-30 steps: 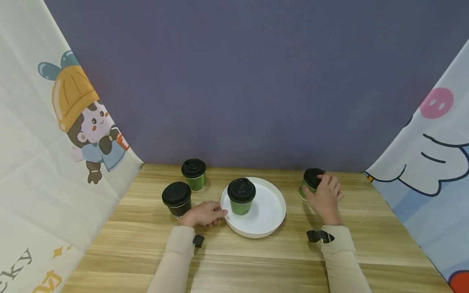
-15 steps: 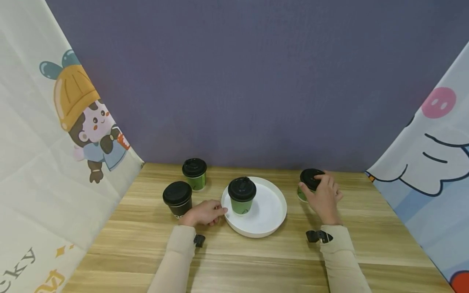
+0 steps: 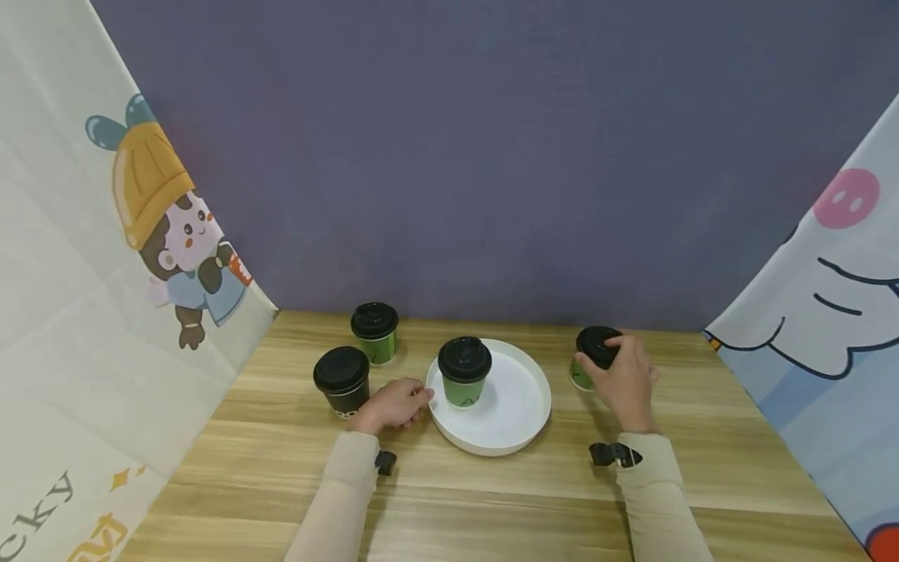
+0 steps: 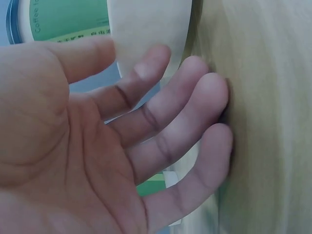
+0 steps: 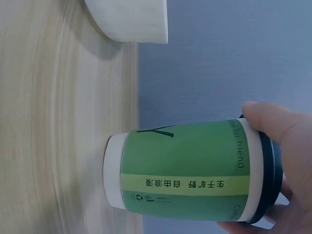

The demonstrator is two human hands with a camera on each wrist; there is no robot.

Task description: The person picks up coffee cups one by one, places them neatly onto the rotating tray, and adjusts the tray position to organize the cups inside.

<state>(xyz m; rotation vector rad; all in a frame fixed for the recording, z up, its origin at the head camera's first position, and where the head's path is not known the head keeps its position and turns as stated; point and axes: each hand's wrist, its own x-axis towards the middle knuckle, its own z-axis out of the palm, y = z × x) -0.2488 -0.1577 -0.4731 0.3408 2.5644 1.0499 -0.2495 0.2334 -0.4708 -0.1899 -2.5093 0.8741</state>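
Note:
My right hand [image 3: 623, 382] grips a green paper coffee cup [image 5: 185, 170] by its black lid [image 5: 269, 175], thumb on one side and fingers on the other. The cup stands upright, its base right at the wooden table. My left hand [image 3: 395, 404] is at the left rim of a round white tray [image 3: 516, 406]. In the left wrist view, the thumb [image 4: 92, 57] and index fingertip pinch the tray's wall, while the other fingers curve loosely beside it. Another green lidded cup [image 3: 463, 390] stands on the tray's left part.
Left of the tray are a black lidded cup [image 3: 342, 382], close to my left wrist, and a green lidded cup [image 3: 375, 336] behind it. A grey-blue partition [image 3: 477, 195] rises at the table's back edge. Printed curtains [image 3: 84, 328] flank both sides.
My right thumb and fingers have settled round the cup's lid, and that cup has shifted slightly left. My left thumb has moved slightly up along the tray's rim. The other cups stay put.

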